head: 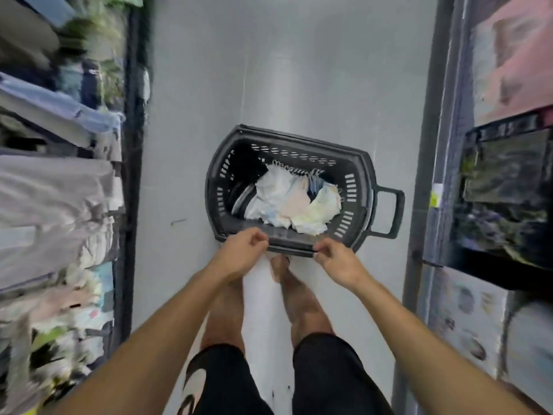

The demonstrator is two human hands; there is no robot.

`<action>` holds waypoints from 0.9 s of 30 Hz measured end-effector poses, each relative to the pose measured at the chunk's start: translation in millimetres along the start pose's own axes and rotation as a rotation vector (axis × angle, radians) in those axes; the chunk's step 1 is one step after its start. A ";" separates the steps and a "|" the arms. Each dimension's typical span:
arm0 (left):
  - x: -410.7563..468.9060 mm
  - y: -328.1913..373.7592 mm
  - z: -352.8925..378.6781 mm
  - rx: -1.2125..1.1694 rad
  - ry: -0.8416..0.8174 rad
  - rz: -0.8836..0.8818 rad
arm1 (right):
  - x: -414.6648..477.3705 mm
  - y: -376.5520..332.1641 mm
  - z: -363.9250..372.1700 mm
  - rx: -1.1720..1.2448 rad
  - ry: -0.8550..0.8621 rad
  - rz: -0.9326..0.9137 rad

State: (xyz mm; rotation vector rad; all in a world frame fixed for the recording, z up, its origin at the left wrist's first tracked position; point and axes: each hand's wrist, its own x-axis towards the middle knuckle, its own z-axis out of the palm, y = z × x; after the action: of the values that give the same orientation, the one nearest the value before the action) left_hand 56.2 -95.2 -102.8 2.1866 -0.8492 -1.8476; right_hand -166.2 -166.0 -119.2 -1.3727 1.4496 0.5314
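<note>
Head view | 2 hands (243, 253) (338, 265) pinch 1 clear sheet (281, 233) between them | 1 basket (213, 181)

A narrow aisle of glossy pale-grey floor (299, 85) runs between a dark-framed shelf (131, 145) stacked with folded fabrics (54, 190) and a grey rack (431, 145) of blurred packaged goods (505, 70).

Stock in your view, by kind:

- laundry basket (299, 142), dark grey: one, with one loop handle (389, 212) showing on its side.
- pale cloths (293, 202) in it: one crumpled heap, at least three pieces; the blur prevents a firmer count.
- Hands: two, your left hand (242, 253) and right hand (338, 265).
- bare legs (302, 307): two.
- Racks of goods: two, left rack (128, 145) and right rack (431, 145).
- black crate (505, 175): one.
</note>
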 end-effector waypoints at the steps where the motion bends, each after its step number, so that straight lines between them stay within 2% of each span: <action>1: 21.9 -5.6 -0.9 0.001 0.004 -0.027 | 15.1 4.5 6.9 0.036 0.003 0.011; 6: 129.3 -35.8 -7.8 -0.133 0.141 -0.162 | 98.7 -0.7 35.7 0.161 0.064 -0.057; 13: 262.2 -65.5 -16.8 -0.286 0.371 -0.172 | 245.2 -74.6 76.7 0.335 0.181 -0.207; 15: 293.0 -72.3 -13.9 -0.405 0.402 -0.147 | 287.5 -97.2 87.6 0.530 0.186 -0.148; 18: 323.9 -75.6 -8.3 -0.706 0.416 -0.109 | 327.7 -118.8 99.2 0.899 0.134 -0.020; 22: 350.4 -69.0 3.1 -0.974 0.507 -0.096 | 338.7 -116.6 103.2 1.072 0.054 -0.007; 24: 356.8 -64.6 7.4 -0.905 0.544 -0.069 | 334.4 -107.2 99.6 1.078 0.033 -0.016; 27: 347.6 -64.3 14.7 -0.493 0.640 0.077 | 324.2 -86.0 86.1 1.106 -0.005 0.003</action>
State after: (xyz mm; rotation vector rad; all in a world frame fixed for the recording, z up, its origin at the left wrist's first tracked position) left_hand 89.9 -215.7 -433.7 2.1517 -0.2986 -1.0439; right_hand 1.0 -264.0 -406.2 -0.4727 1.3803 -0.2773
